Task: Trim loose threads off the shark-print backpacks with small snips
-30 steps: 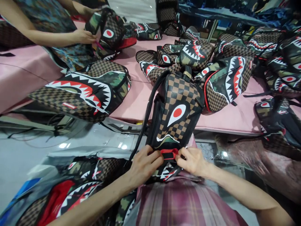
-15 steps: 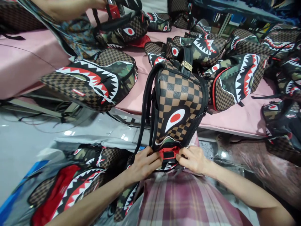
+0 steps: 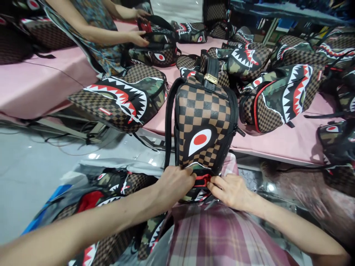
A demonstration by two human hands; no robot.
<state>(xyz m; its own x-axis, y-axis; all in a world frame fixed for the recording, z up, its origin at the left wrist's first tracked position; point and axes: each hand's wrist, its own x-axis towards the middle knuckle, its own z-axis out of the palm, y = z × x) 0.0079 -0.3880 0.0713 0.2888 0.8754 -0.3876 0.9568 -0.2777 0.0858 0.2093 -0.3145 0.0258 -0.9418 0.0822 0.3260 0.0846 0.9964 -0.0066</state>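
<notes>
Head view: both hands are down at the foot of a checkered backpack that stands upright on the person's plaid lap.

Left hand is clamped over the bag's lower camo edge, fingers curled across it. Right hand comes in from the other side, fingertips pinching the red tab that sits between the two hands. The bag's shark eye faces the camera, its gold plate is up on the top handle, and a black strap hangs down its left side. Behind it runs the pink table, with a flat shark-mouth backpack at its near edge and more bags piled to the right. Across the table, a co-worker's hand rests on another bag. More backpacks lie on the floor to the left.
</notes>
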